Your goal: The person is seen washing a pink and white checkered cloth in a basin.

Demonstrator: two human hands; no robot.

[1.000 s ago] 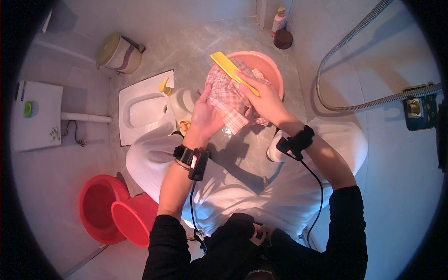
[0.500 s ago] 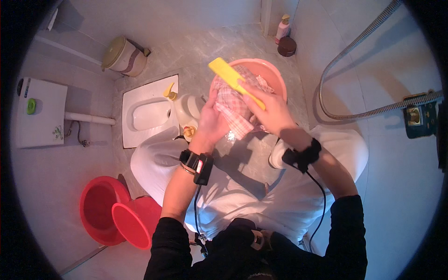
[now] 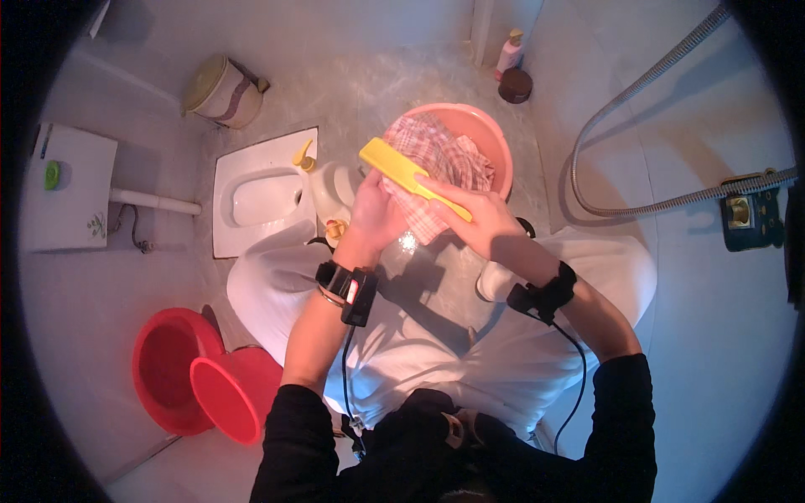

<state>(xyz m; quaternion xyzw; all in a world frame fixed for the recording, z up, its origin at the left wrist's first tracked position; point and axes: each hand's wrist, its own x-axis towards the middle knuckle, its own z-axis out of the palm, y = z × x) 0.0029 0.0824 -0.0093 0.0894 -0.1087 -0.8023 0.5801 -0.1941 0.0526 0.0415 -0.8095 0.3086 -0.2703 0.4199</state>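
A yellow scrubbing brush is gripped by its handle in my right hand, its back turned up and its bristles out of sight. Under the brush lies a pink and white checked cloth, heaped partly in a pink basin and hanging over the near rim. My left hand is closed on the cloth's left edge, just below the brush head. The fingers of that hand are partly covered by the brush and the cloth.
Left of the basin stand a white pump bottle and a squat toilet. Two red buckets sit at lower left, a lidded bin at far left. A pink bottle and brown jar stand beyond; a metal hose hangs right.
The brush has moved a little toward me and left over the cloth. More of the cloth shows in the basin behind it. Both hands keep their hold.
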